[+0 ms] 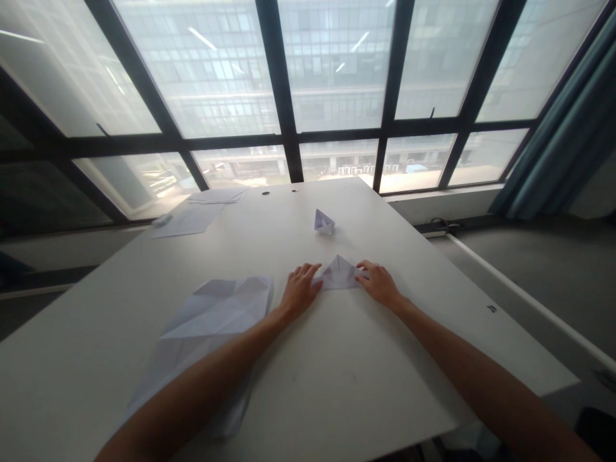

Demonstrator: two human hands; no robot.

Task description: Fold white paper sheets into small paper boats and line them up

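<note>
A white folded paper (339, 274), triangular with a strip along its bottom edge, lies on the white table (308, 372) in front of me. My left hand (302, 286) has its left corner between thumb and fingers. At the opposite corner, my right hand (378, 281) pinches the paper, fingers curled. Just beyond stands a small folded paper boat (324, 222). Beside my left forearm lies a large creased white sheet (216, 321), partly hidden under the arm.
Loose white sheets (187, 220) lie at the table's far left. Large dark-framed windows (332, 64) rise behind the table. A blue curtain (558, 135) hangs at the right, and a white rail (524, 295) runs along the floor beside the table.
</note>
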